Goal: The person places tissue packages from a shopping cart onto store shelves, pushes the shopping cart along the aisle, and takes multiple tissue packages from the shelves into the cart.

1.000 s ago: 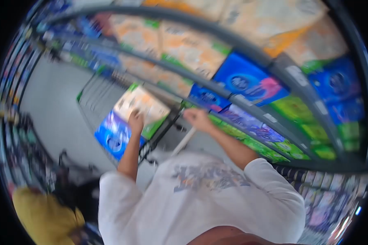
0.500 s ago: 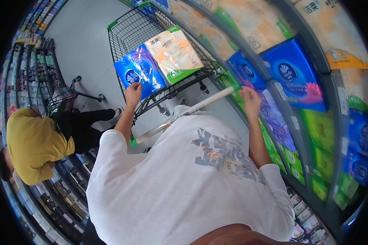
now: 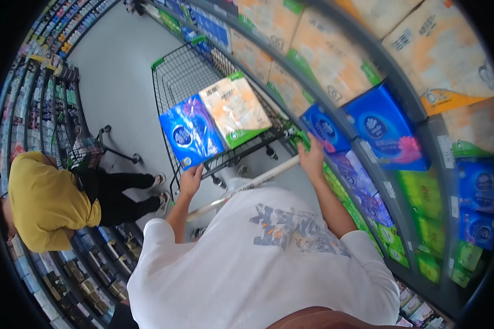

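Observation:
A wire shopping cart [image 3: 173, 68] stands in front of me. It carries a blue tissue pack [image 3: 189, 131] and, beside that, a cream-and-orange tissue pack [image 3: 239, 112] with a green lower edge. My right hand [image 3: 312, 158] is closed around the right end of the pale cart handle [image 3: 269, 174], covering the green end piece. My left hand [image 3: 191, 180] is by the lower edge of the blue pack, fingers loosely curled together, with nothing visible in them. The handle's left part passes behind my left forearm, so the hand is off the bar.
Shelves of tissue packs line the right side, with a blue pack [image 3: 387, 131] jutting out. At left, a person in a yellow shirt [image 3: 52, 200] stands beside another cart [image 3: 85, 148] and more shelves. Grey floor [image 3: 107, 66] runs along the aisle between.
My right hand has come down onto the handle and closed. My left hand has dropped from the blue pack's face to its lower edge. The cart appears lower in view.

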Demonstrator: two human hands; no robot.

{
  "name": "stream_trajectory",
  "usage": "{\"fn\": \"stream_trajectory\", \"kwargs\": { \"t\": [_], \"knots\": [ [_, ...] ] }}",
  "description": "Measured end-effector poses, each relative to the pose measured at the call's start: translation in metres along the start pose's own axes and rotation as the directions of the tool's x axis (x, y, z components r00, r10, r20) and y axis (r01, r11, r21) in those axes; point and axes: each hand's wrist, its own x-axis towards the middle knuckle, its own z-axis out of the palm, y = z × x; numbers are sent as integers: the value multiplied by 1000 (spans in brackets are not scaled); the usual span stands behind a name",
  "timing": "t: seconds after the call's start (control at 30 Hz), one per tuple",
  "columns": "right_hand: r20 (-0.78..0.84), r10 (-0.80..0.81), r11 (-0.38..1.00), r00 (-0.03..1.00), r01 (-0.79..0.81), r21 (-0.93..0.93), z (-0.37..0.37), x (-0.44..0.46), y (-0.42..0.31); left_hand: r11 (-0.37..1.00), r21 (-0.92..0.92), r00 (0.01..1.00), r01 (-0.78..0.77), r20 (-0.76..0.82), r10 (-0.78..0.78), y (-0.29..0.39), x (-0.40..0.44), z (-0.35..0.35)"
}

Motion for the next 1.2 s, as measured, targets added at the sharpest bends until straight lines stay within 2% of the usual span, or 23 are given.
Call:
{"fn": "stream_trajectory", "kwargs": {
  "t": [0.03, 0.1, 0.17, 0.3, 0.37, 0.43, 0.53, 0.7, 0.8, 0.93, 1.03, 1.07, 1.13, 1.2],
  "knots": [
    [67, 81, 996, 994, -82, 14, 4, -1, 3, 1000, -4, 1000, 2, -5, -2, -4, 1, 0],
    [90, 109, 993, 990, -104, -56, 4, 3, -5, 1000, 9, 1000, 18, 3, -18, -7, 3, 0],
    [79, 132, 987, 988, -123, -99, 6, 3, -8, 998, -57, 1000, 7, 2, -7, -17, 8, 6],
    [28, 88, 989, 996, -84, -122, 10, 4, -12, 996, 33, 996, 80, 41, -81, -5, 7, -5],
    [73, 180, 975, 981, -169, -142, 13, 5, -14, 991, 81, 993, 103, 40, -107, 3, 6, -9],
    [52, 176, 976, 983, -168, -137, 17, 5, -17, 983, 114, 989, 146, 21, -150, 12, 7, -14],
    [15, 148, 981, 989, -145, -130, 21, 11, -21, 985, 94, 990, 142, -26, -140, 4, 16, -9],
    [23, 212, 974, 977, -209, -90, 30, 25, -33, 982, 134, 991, 134, -46, -129, 1, 32, -15],
    [1, 210, 971, 978, -209, -118, 41, 38, -29, 981, 163, 995, 101, 2, -103, 5, 43, -19],
    [-23, 209, 972, 978, -210, -101, 45, 53, -33, 981, 166, 980, 104, 152, -130, 14, 57, -25],
    [-5, 223, 966, 975, -222, -132, 51, 58, -27, 993, 100, 956, 57, 280, -83, 21, 65, -29],
    [-7, 242, 962, 970, -241, -132, 52, 60, -28, 992, 114, 953, 52, 292, -84, 13, 68, -25],
    [1, 292, 948, 956, -289, -130, 50, 59, -30, 998, 47, 954, -47, 298, 30, 0, 77, -16],
    [-17, 357, 928, 934, -357, -108, 58, 47, -29, 995, 85, 946, -59, 324, 29, -2, 78, -16]
  ]
}}
